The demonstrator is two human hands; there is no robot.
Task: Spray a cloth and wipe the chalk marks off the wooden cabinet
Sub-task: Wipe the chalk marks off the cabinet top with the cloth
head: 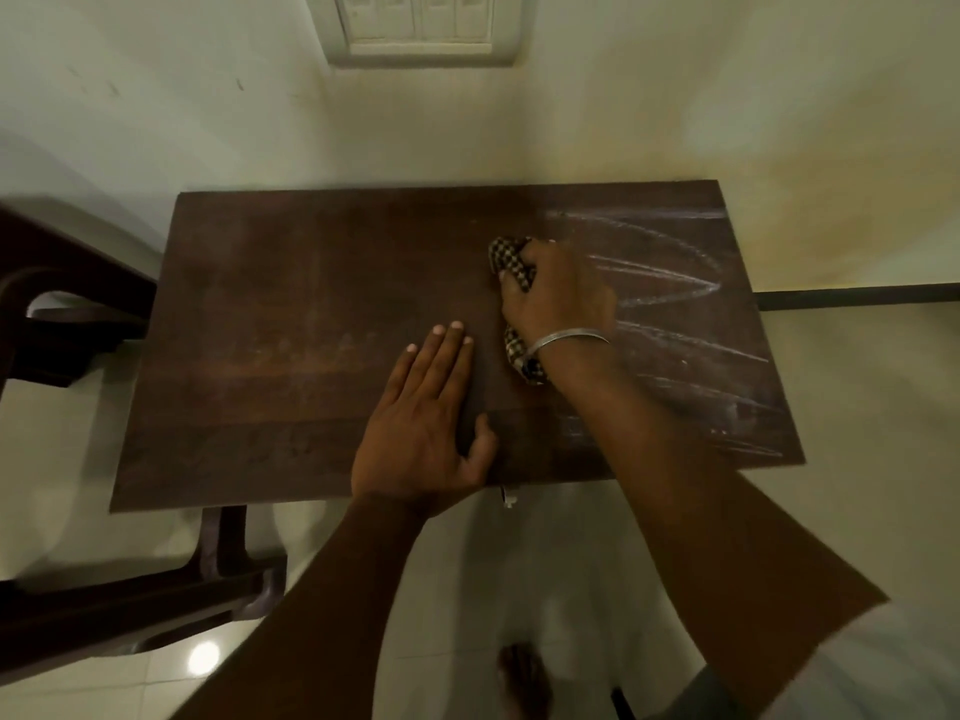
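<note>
The dark wooden cabinet top [291, 314] fills the middle of the view, seen from above. White chalk marks [670, 283] loop across its right part. My right hand [558, 298] grips a bunched black-and-white checked cloth [511, 259] and holds it against the wood at the left edge of the marks; a second fold of the cloth shows under the wrist. A metal bangle sits on that wrist. My left hand [431, 418] lies flat with straight fingers on the cabinet near its front edge. No spray bottle is in view.
A dark wooden chair [67, 314] stands to the left of the cabinet, its frame reaching down to the tiled floor [857, 407]. A pale wall with a switch panel [421, 23] rises behind. My foot [524, 678] shows below.
</note>
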